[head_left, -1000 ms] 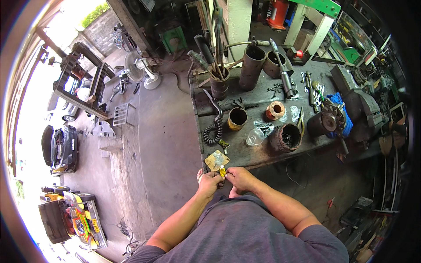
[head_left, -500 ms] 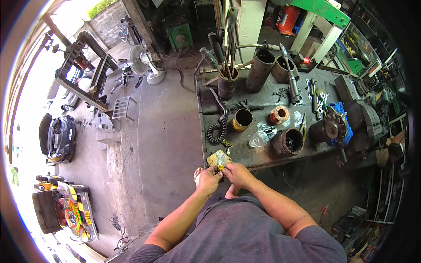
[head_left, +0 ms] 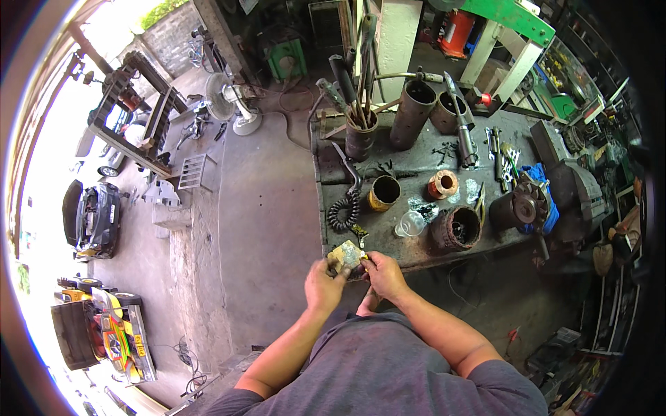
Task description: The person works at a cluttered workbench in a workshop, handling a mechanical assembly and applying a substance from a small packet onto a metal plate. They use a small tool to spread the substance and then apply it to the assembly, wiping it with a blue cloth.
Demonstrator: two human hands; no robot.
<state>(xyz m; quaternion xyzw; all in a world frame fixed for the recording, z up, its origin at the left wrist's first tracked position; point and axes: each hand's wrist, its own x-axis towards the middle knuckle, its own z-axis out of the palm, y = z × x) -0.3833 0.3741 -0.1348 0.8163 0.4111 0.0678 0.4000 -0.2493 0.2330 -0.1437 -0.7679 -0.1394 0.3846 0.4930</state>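
Note:
At the bench's near left corner is a flat tan piece (head_left: pixel 338 257) with a whitish-grey smear across its top. My left hand (head_left: pixel 325 286) is closed at its near left edge, with the thumb against it; the fingers beneath are hidden. A small yellow thing (head_left: pixel 364 256) shows at the fingertips of my right hand (head_left: pixel 385 274), by the piece's right edge. That hand is pinched on it, and its kind is too small to make out. Just beyond lies a little yellow-and-dark object (head_left: pixel 360 231) on the workbench (head_left: pixel 409 256).
A clear plastic cup (head_left: pixel 410 224), a yellowish can (head_left: pixel 384 192), a rusty cylinder (head_left: pixel 456 228) and a reddish ring-shaped part (head_left: pixel 442 184) stand on the bench. A coiled black cord (head_left: pixel 342 211) lies at its left. Behind rises a tool holder (head_left: pixel 361 142). A fan (head_left: pixel 232 104) stands left on the floor.
My hands have moved apart. The left went slightly left to the tan piece's edge; the right shifted right with the small yellow thing, which both hands' fingertips met at before.

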